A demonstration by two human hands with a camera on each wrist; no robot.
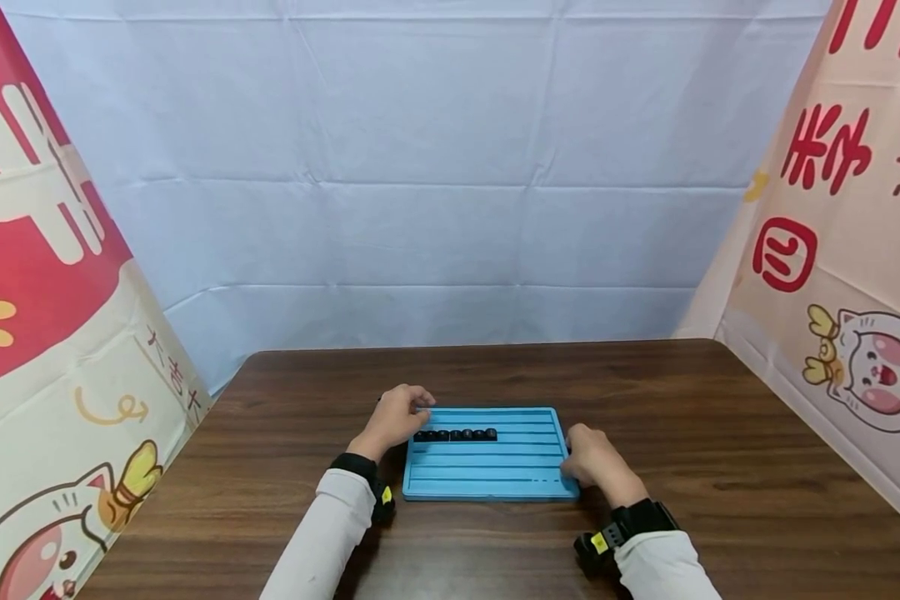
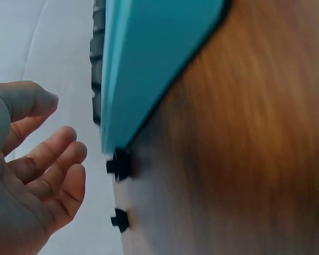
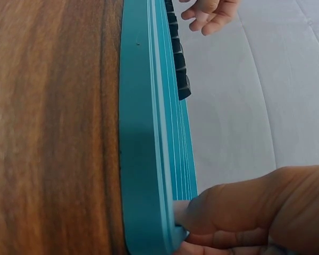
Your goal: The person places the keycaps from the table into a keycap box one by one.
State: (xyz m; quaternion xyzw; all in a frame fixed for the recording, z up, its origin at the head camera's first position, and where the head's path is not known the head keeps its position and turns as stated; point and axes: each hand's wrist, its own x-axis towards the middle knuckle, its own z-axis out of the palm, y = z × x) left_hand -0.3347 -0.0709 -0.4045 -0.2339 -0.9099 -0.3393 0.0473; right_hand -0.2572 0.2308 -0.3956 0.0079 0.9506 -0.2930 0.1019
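A light-blue ridged tray [image 1: 487, 475] lies flat on the table. Several black keycaps [image 1: 456, 435] stand in a row along one of its upper grooves, starting at the left side. Over the tray's upper left corner hovers my left hand [image 1: 396, 419], fingers loosely bent; in the left wrist view its thumb and fingers [image 2: 48, 164] are apart with nothing between them. My right hand [image 1: 596, 462] grips the tray's right edge, the thumb [image 3: 183, 212] on the rim and the other fingers partly hidden at the outer side.
Two small black pieces, one close to the tray's corner [image 2: 118, 166] and another farther off [image 2: 120, 220], lie on the brown wooden table [image 1: 307, 375]. A pale blue cloth [image 1: 420, 233] hangs behind it, with printed cloths [image 1: 832, 375] at both sides.
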